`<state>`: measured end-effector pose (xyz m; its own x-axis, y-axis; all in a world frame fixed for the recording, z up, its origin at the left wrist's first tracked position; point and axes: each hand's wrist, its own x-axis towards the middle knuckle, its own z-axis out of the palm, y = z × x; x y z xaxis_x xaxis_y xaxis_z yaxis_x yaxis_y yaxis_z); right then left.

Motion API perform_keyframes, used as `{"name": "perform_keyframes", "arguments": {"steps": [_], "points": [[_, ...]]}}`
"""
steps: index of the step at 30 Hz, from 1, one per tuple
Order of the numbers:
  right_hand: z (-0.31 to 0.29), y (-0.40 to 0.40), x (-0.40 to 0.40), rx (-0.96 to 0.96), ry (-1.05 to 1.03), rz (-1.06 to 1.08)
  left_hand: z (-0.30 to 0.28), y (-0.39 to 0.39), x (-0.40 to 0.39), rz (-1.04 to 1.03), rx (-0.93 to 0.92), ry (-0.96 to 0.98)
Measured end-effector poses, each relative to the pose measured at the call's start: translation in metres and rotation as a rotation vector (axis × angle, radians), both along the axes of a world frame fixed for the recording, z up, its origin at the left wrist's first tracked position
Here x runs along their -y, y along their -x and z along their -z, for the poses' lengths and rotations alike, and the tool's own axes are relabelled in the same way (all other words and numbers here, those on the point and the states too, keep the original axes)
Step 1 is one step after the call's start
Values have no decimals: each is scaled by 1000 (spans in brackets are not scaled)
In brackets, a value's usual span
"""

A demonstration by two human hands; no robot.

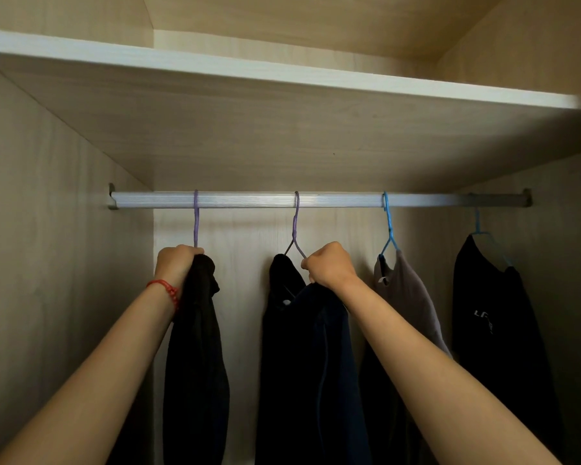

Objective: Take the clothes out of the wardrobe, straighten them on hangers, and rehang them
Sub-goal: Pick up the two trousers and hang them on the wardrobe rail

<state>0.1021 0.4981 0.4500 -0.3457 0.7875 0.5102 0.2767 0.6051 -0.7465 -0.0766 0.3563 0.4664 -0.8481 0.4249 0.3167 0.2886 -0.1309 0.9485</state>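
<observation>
Under the pale wooden wardrobe shelf (282, 129), four garments are hanging from the ribbed silver rail (249, 200), so the job is looking barely begun. The left hand (176, 263) is gripping the bunched dark brown garment (198, 347) just below its purple wire hanger (196, 223), while the right hand (329, 265) is clutching the navy garment (302, 364) at the shoulder of a second purple hanger (296, 229). A grey-brown top (413, 297) and a black printed shirt (490, 313), both on blue hangers, are waiting untouched.
</observation>
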Motion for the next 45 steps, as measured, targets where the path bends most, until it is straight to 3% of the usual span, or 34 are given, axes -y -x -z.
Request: {"name": "perform_keyframes", "arguments": {"steps": [16,21,27,29,36,39,45], "points": [[5,-24,19,0,19,-6,7,-20,8,26,-9,-113],[1,-60,40,-13,-219,88,12,-24,8,44,-99,-112],[6,-158,55,-412,-625,325,19,-34,8,62,-209,-71],[17,-192,45,-473,-677,437,23,-40,6,82,-223,-73],[81,-297,-12,-384,-439,1045,39,-62,0,-23,-333,-101],[100,-311,-22,-274,-249,1035,45,-67,-1,-44,-368,-100],[105,-317,-22,-180,-212,1080,55,-72,1,-70,-455,-78]]}}
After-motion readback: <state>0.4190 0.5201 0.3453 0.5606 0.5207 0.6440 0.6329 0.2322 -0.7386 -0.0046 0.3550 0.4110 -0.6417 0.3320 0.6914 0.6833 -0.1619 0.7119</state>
